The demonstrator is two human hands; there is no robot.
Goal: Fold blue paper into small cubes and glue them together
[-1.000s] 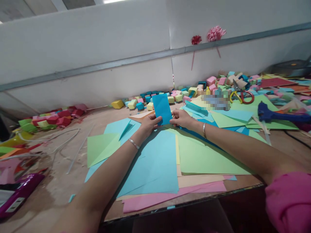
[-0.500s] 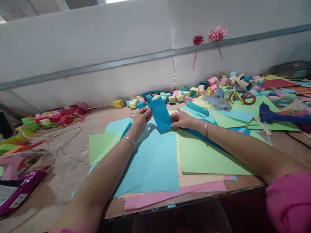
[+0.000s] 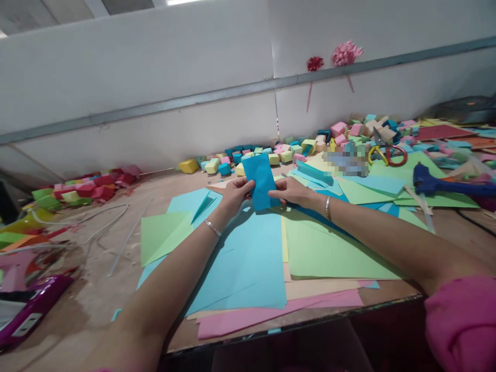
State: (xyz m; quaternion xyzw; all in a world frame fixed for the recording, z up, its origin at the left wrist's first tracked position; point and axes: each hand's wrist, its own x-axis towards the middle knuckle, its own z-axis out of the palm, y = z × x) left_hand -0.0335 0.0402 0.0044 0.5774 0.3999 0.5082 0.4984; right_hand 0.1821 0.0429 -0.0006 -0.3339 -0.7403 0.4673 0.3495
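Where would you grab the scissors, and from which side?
Probably by the red loop and yellow loop of the scissors, coming from the near side. The loops lie towards the person and the blades point away, towards the back. The right hand is closer, but it's holding the blue paper.

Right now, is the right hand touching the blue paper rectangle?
Touching: the head view shows the right hand pinching the blue paper rectangle at its edge.
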